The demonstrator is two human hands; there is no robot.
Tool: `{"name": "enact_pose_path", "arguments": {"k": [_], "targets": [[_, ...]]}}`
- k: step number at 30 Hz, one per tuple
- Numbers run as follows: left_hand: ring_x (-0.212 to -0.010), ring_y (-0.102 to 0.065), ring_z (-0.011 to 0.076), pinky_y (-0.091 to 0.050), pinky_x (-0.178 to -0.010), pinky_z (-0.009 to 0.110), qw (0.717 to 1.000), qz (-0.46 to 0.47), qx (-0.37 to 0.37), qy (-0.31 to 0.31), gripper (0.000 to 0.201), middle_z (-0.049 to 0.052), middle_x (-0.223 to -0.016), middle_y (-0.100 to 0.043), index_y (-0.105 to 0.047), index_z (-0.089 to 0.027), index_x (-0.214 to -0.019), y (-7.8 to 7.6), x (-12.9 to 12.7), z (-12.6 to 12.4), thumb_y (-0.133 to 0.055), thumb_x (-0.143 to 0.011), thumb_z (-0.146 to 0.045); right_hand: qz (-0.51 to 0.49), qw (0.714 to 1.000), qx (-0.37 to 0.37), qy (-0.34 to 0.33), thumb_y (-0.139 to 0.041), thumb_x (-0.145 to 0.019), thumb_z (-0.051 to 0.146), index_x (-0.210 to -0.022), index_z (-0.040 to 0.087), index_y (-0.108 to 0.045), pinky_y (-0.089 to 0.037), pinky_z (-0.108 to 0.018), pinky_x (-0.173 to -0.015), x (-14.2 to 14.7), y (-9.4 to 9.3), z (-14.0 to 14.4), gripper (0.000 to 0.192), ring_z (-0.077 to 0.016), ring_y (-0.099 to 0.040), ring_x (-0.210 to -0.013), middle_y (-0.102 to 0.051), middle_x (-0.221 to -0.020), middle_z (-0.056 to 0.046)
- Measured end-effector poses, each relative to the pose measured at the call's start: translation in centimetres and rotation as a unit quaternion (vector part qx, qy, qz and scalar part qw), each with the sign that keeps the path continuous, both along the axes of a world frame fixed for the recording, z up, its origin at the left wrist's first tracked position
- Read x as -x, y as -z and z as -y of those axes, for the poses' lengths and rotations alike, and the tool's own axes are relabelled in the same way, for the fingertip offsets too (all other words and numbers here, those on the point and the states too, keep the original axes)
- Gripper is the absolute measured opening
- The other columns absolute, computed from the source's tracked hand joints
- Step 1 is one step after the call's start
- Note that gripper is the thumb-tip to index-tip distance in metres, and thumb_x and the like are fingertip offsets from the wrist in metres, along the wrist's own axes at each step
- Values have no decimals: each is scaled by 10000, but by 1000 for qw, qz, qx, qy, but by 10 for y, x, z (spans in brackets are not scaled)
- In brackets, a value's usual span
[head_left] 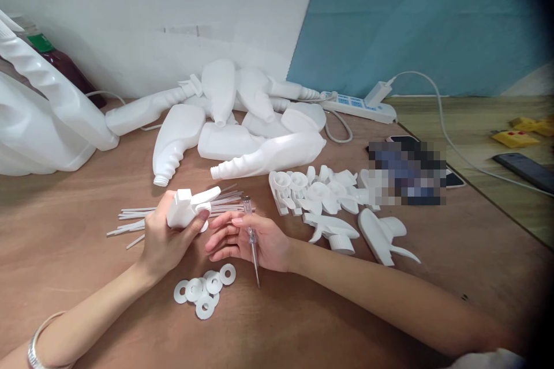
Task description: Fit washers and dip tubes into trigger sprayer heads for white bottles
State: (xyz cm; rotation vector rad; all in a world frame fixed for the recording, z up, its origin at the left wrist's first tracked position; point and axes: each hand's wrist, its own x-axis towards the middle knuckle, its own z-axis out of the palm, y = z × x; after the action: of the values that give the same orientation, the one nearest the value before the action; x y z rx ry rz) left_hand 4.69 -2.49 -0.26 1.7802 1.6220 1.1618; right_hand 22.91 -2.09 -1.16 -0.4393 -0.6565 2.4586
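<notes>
My left hand (162, 239) is wrapped round a white trigger spray head (184, 210), its nozzle end up and its cap side towards my right hand. In my right hand (259, 242) a screwdriver (253, 248) with a clear handle lies under the thumb, its metal tip pointing down; the other fingers are loosely curled near the spray head. Behind the left hand, thin white dip tubes (138, 214) lie in a loose bundle. Several flat white ring washers (205, 308) are piled on the table in front of the hands.
More trigger spray heads (320, 190) lie to the right. White spray bottles (268, 153) are heaped at the back, beside a power strip (359, 106) with a cable. Large white bottles (47, 104) stand at left. A partly blurred phone (454, 179) lies near the table's right edge.
</notes>
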Motion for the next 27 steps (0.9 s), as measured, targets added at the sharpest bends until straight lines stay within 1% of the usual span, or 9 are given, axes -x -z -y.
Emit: {"name": "enact_pose_path", "arguments": {"k": [4, 7, 10, 13, 15, 18, 22, 24, 27], "targets": [[-476, -506, 131, -375, -490, 247, 999, 17, 27, 5, 234, -56, -548, -532, -459, -220, -747, 1, 0, -1, -630, -719, -378, 1, 1000, -4, -1, -462, -773, 264, -948, 104, -596, -419, -344, -845, 0, 1, 0, 272, -172, -621, -829, -670, -827, -97], [-448, -535, 133, -408, -471, 242, 996, 52, 63, 41, 241, -59, -520, -560, -446, -214, -749, 1, 0, 0, -625, -724, -374, -2, 1000, 1, 4, -466, -771, 255, -926, 107, -596, -430, -342, -833, 0, 1, 0, 251, -175, -623, -827, -668, -821, -98], [-374, -525, 134, -413, -395, 236, 982, 107, 129, 93, 255, -67, -475, -556, -437, -207, -779, 0, -1, 0, -617, -725, -380, -5, 1000, 2, 31, -464, -770, 229, -882, 111, -602, -444, -335, -818, 1, 2, 0, 214, -175, -627, -822, -670, -804, -91], [-312, -485, 134, -396, -346, 240, 967, 160, 166, 107, 263, -82, -411, -515, -436, -197, -802, -1, -2, -2, -602, -730, -387, 2, 997, 7, 72, -461, -760, 191, -859, 114, -606, -452, -319, -801, 2, 2, 2, 191, -165, -630, -798, -671, -775, -77], [-338, -504, 134, -414, -374, 240, 970, 170, 144, 95, 239, -74, -407, -517, -441, -192, -759, -2, -2, -4, -592, -737, -376, 5, 996, 12, 94, -464, -753, 174, -848, 116, -606, -448, -322, -814, 3, 2, 3, 180, -163, -629, -798, -672, -765, -75], [-416, -557, 134, -443, -435, 232, 981, 146, 96, 77, 223, -50, -452, -563, -445, -191, -685, -5, -3, -6, -583, -747, -355, -2, 993, 10, 119, -468, -747, 162, -824, 118, -606, -429, -344, -861, 4, 1, 5, 163, -169, -622, -827, -673, -766, -79], [-388, -537, 119, -408, -395, 220, 990, 99, 67, 73, 213, -62, -460, -560, -465, -190, -689, -10, -3, -6, -607, -725, -345, -5, 992, 10, 124, -470, -743, 166, -815, 121, -610, -421, -357, -874, 4, 0, 5, 163, -172, -617, -826, -671, -766, -77], [-389, -540, 119, -408, -395, 218, 991, 89, 67, 76, 218, -63, -468, -567, -464, -191, -700, -9, -4, -5, -614, -718, -348, -3, 993, 11, 120, -473, -737, 167, -814, 123, -609, -421, -356, -870, 4, 0, 4, 162, -174, -618, -822, -670, -763, -76], [-407, -562, 134, -431, -419, 223, 986, 100, 101, 89, 230, -53, -466, -584, -451, -194, -717, -6, -3, -5, -601, -736, -366, -2, 993, 10, 114, -472, -734, 166, -815, 121, -605, -419, -358, -871, 4, 1, 3, 162, -176, -619, -823, -669, -757, -77]]}}
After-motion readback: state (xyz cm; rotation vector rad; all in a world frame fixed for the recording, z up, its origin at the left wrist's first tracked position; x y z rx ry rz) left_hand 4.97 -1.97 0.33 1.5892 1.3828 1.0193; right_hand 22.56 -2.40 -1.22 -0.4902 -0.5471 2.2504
